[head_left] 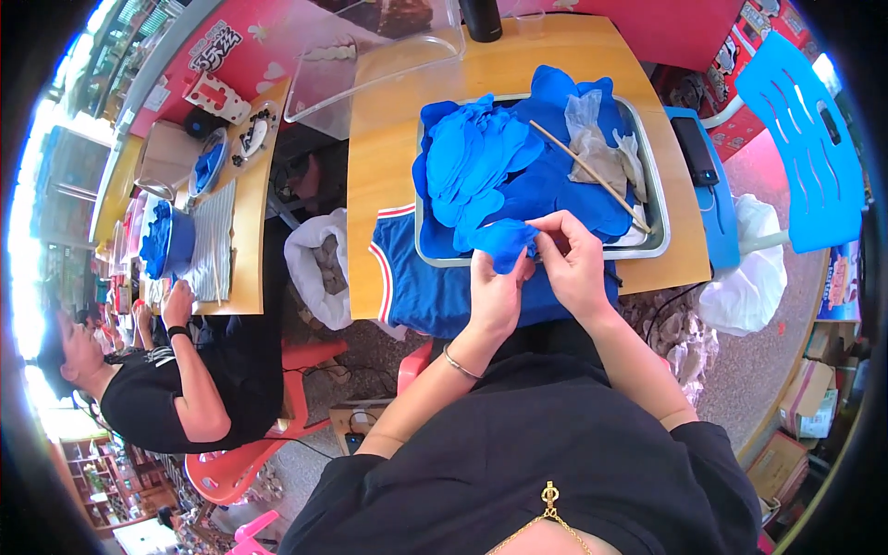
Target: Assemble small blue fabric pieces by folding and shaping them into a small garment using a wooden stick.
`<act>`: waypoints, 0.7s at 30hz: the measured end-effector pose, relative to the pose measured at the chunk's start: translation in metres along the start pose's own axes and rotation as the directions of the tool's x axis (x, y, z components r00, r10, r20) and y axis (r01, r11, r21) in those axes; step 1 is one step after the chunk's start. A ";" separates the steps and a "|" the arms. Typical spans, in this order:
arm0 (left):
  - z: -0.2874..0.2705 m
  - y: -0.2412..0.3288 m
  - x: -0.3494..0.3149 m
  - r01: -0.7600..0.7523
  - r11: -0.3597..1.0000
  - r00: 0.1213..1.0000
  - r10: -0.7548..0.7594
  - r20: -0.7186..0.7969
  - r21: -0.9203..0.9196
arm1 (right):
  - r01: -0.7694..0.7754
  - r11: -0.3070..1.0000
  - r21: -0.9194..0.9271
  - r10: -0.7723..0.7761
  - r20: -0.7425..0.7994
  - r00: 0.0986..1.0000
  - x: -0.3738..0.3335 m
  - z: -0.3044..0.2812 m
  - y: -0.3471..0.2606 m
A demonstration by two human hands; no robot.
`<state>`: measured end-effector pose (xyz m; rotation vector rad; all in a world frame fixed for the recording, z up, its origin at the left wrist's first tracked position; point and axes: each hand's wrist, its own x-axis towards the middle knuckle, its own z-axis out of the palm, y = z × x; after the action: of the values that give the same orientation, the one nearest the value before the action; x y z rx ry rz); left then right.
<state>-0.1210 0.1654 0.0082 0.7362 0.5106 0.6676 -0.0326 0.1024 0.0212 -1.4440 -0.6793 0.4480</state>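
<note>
My left hand [498, 296] and my right hand [572, 264] meet at the near edge of a metal tray [660, 199]. Between them is a small blue petal-shaped fabric piece [504, 242]; the left fingers are closed around its lower part, and the right thumb and fingers pinch its right side. Fingertip detail is partly hidden by the fabric. A loose pile of bright blue petal pieces [472, 162] lies in the tray, over darker blue fabric pieces [555, 192]. A thin wooden stick [590, 174] rests slantwise across the tray beside a crumpled pale plastic bag [585, 129].
Blue cloth with striped trim [421, 277] hangs over the table's [384, 176] near edge. A clear plastic bin [319, 92] and a black bottle [481, 20] stand at the back. Right of the tray are a dark device [694, 151] and a blue chair [800, 139]. A co-worker [176, 398] sits left.
</note>
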 end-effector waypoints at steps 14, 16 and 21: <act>0.003 -0.010 -0.003 -0.023 1.000 0.996 0.022 0.087 0.019 | 0.066 0.994 -0.084 -0.064 0.025 0.998 0.005 -0.012 -0.007; 0.004 -0.013 -0.005 -0.095 0.995 0.992 0.093 0.091 0.022 | 0.084 0.992 -0.092 -0.081 0.033 0.996 0.005 -0.013 -0.007; 0.004 -0.011 -0.005 -0.169 0.980 0.983 0.160 0.092 0.108 | 0.034 0.999 -0.032 -0.032 0.074 0.997 0.005 -0.015 -0.007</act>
<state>-0.1179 0.1542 0.0032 0.9189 0.4176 0.7628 -0.0196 0.0938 0.0287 -1.4514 -0.7714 0.4679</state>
